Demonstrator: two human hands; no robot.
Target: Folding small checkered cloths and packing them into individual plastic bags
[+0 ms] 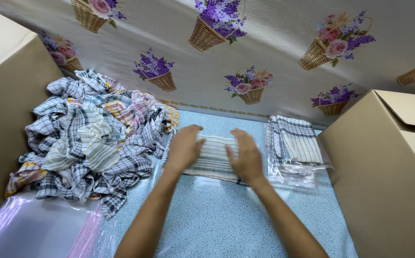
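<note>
While the folded striped cloth (213, 157) lies flat near the table's (217, 224) back edge, we press it with both palms: left hand (183, 148) and right hand (246, 157), fingers together and flat, gripping nothing. Done, we judge: a bagged stack of cloths (296, 143) just right. Left: the big heap of loose cloths (92, 138) at the left. Empty bags (40, 229) are cut off at the near-left corner; both boxes' (384, 172) insides are hidden.
</note>
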